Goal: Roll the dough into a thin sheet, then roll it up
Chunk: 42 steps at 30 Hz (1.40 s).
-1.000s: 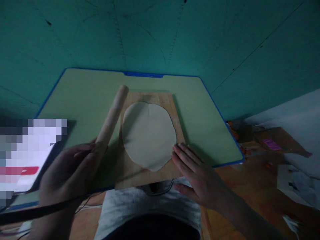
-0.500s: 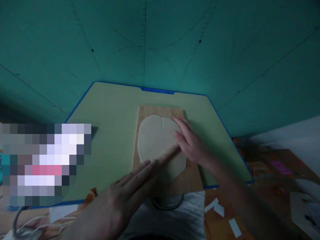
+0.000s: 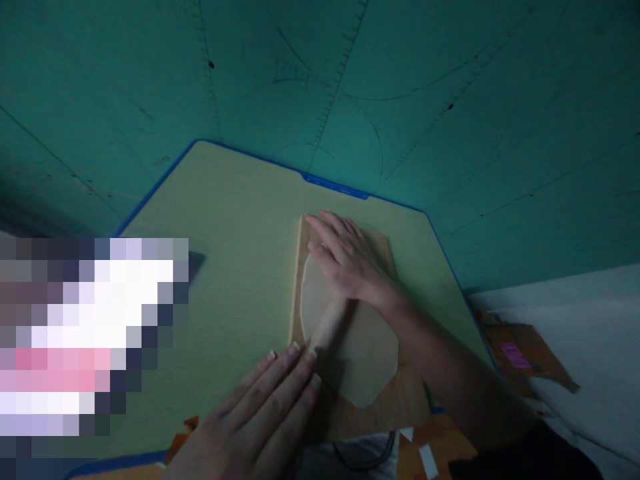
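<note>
A flat, pale sheet of dough (image 3: pixel 367 357) lies on a wooden board (image 3: pixel 350 423). Across it runs a slim rolling pin (image 3: pixel 331 325), set diagonally. My right hand (image 3: pixel 345 257) rests on the pin's far end, palm down, its fingers reaching past the dough toward the board's back edge. At the near end my left hand (image 3: pixel 273 407) lies over the pin with its fingers stretched out; the pin's tip is hidden beneath them.
The board sits on a yellow-green tabletop (image 3: pixel 235 233) with a blue rim. A pixelated object covers the left side. A green wall (image 3: pixel 250 80) stands behind. Brown material and white scraps (image 3: pixel 429 461) lie below the near edge.
The view has tilted and shifted. My right hand has moved forward and left over the far part of the dough, and its end of the pin has gone with it.
</note>
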Tool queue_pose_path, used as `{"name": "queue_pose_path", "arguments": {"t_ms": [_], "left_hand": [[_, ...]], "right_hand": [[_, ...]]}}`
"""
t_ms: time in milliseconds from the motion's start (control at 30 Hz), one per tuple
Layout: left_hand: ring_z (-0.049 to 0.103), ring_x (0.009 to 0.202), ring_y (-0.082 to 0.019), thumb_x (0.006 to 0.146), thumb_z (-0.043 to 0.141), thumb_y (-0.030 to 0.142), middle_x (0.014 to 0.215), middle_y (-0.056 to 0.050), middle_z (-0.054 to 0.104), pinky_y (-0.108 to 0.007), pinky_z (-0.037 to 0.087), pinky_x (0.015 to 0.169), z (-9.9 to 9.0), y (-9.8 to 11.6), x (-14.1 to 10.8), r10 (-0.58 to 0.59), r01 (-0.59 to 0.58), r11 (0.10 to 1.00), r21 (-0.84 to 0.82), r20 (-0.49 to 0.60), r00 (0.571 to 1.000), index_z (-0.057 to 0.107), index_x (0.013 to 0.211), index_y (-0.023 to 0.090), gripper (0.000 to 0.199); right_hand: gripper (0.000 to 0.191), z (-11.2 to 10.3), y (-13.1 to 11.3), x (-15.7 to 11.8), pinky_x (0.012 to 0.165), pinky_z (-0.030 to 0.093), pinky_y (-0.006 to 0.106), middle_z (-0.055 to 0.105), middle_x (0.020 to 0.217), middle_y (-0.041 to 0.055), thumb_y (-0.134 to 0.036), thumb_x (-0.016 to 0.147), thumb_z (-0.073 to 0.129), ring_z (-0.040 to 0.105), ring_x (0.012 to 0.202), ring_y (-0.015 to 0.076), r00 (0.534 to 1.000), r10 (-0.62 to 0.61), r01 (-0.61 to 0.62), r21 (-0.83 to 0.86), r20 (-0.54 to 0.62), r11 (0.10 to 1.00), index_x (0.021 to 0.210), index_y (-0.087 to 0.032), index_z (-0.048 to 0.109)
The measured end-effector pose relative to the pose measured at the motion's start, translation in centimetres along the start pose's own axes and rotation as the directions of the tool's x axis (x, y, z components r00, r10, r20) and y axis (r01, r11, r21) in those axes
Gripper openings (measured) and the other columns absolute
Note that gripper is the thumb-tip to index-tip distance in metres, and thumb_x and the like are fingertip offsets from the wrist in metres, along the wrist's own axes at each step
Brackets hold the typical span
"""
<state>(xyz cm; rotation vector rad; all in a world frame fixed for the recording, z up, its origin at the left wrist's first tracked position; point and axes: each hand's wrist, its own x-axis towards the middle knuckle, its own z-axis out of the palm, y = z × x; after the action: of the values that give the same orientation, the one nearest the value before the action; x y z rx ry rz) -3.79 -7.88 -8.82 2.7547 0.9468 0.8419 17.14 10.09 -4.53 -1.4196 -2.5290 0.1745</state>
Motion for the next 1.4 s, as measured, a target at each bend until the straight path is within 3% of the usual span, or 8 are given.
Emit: {"name": "queue_pose_path", "arguments": {"t_ms": [200,333,467,667,900,1133,1267,1400], "left_hand": [[0.034,0.151,-0.03,0.097,0.05,0.028,0.16,-0.012,0.042,-0.047,0.045,0.116,-2.0,0.6,0.3,-0.119,0.119,0.993,-0.002,0.066,0.991,0.04,0.155,0.017,0.059],[0.031,0.152,-0.033,0.093,0.059,0.028,0.161,-0.015,0.039,-0.056,0.04,0.118,-2.2,1.7,2.3,-0.076,0.082,0.996,-0.032,0.139,0.987,0.05,0.148,0.018,0.057],[0.03,0.153,-0.029,0.093,0.058,0.017,0.157,-0.009,0.048,-0.049,0.037,0.121,0.0,3.3,4.4,0.03,-0.018,0.996,-0.088,0.137,0.99,0.061,0.137,0.021,0.044],[0.048,0.141,-0.021,0.101,0.054,0.03,0.132,0.001,0.07,-0.042,0.026,0.127,4.7,5.2,6.2,0.209,-0.216,0.965,-0.147,-0.061,0.976,0.073,0.109,0.022,0.022],[0.045,0.144,-0.025,0.095,0.056,0.019,0.147,-0.002,0.06,-0.04,0.044,0.118,1.5,2.9,3.1,0.048,-0.047,0.998,-0.043,0.024,0.999,0.064,0.134,0.023,0.04],[0.045,0.145,-0.023,0.091,0.047,0.011,0.155,-0.005,0.051,-0.041,0.041,0.119,-0.9,1.2,0.1,-0.081,0.075,0.995,-0.06,-0.116,0.99,0.059,0.14,0.022,0.051],[0.045,0.145,-0.028,0.091,0.054,0.014,0.155,-0.011,0.049,-0.045,0.044,0.117,-0.9,2.1,0.8,-0.152,0.15,0.987,-0.057,-0.033,0.988,0.061,0.134,0.019,0.043],[0.031,0.152,-0.032,0.087,0.057,0.007,0.16,-0.009,0.044,-0.053,0.04,0.119,1.0,3.7,2.5,-0.137,0.137,0.988,-0.066,0.016,0.991,0.063,0.132,0.022,0.048]], "right_hand": [[0.044,1.5,-2.3,4.3,0.114,0.036,0.038,0.063,0.133,0.013,-0.021,0.098,0.036,0.053,0.129,0.0246,0.986,-0.111,0.124,0.102,-0.121,0.987,0.132,-0.012,0.062],[0.04,1.5,-1.6,4.0,0.112,0.038,0.038,0.066,0.124,0.0136,-0.019,0.097,0.036,0.057,0.122,0.025,0.985,-0.105,0.122,0.125,-0.14,0.985,0.122,-0.013,0.066],[0.04,1.3,1.6,0.1,0.109,0.041,0.04,0.066,0.125,0.0125,-0.022,0.096,0.036,0.058,0.122,0.0244,0.989,0.017,0.01,0.18,-0.149,0.984,0.122,-0.017,0.065],[0.047,1.2,4.9,-4.4,0.116,0.037,0.047,0.058,0.139,0.0131,-0.026,0.092,0.037,0.05,0.134,0.0247,0.98,0.149,-0.117,0.232,-0.128,0.966,0.133,-0.018,0.058],[0.046,1.3,0.3,0.7,0.114,0.037,0.046,0.061,0.138,0.014,-0.022,0.097,0.033,0.053,0.13,0.0261,0.993,0.079,-0.071,0.088,-0.088,0.994,0.135,-0.017,0.057],[0.039,2.4,-4.4,6.4,0.109,0.04,0.039,0.066,0.13,0.0124,-0.018,0.096,0.036,0.058,0.123,0.0241,0.997,0.045,-0.034,0.154,-0.069,0.987,0.127,-0.016,0.06],[0.036,2.6,-3.9,6.5,0.106,0.043,0.038,0.07,0.122,0.0114,-0.017,0.094,0.036,0.06,0.117,0.023,0.99,0.035,-0.003,0.228,-0.138,0.974,0.117,-0.018,0.063],[0.034,2.2,-0.9,2.9,0.103,0.046,0.039,0.071,0.114,0.0103,-0.021,0.09,0.037,0.062,0.113,0.0232,0.967,0.044,0.041,0.326,-0.25,0.945,0.111,-0.021,0.065]]}}
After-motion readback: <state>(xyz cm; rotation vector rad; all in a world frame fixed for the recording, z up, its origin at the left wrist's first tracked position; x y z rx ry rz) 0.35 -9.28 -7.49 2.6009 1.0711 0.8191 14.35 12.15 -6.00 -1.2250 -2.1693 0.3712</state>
